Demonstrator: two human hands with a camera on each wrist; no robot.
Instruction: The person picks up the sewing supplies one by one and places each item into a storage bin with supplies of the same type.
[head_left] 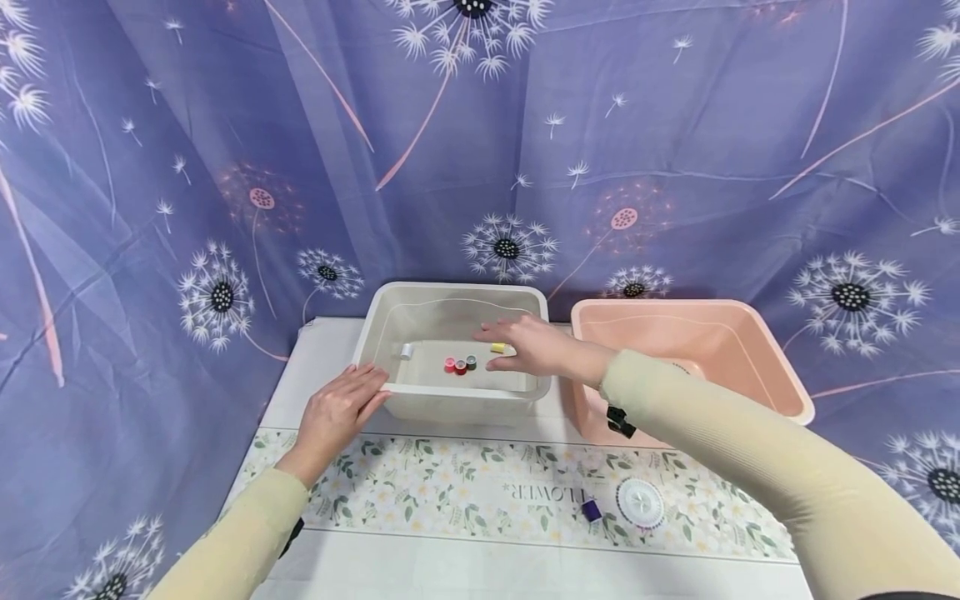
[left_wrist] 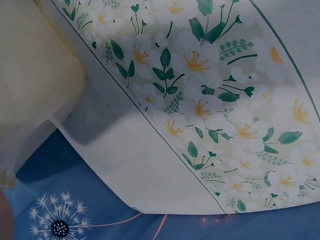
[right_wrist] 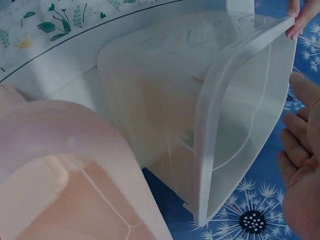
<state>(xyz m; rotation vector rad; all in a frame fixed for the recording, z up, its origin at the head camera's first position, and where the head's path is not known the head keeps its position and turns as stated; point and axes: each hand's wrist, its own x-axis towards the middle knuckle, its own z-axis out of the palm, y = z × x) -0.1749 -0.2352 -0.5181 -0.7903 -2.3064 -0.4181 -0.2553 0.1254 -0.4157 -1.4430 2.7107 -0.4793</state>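
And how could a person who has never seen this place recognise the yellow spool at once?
Find the white bin, left of the pink bin. Inside it, look toward the right end, near the right hand. There is the yellow spool, the only yellow one, apart from the three clustered spools and the white spool.

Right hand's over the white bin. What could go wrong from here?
1. The left hand rests on the white bin at its rim; pressing hard might tip it.
2. The pink spool, red spool and green spool sit bunched, so the right hand may knock neighbours if it reaches in for one.
3. The right sleeve crosses the peach bin in the head view; it might bump it.
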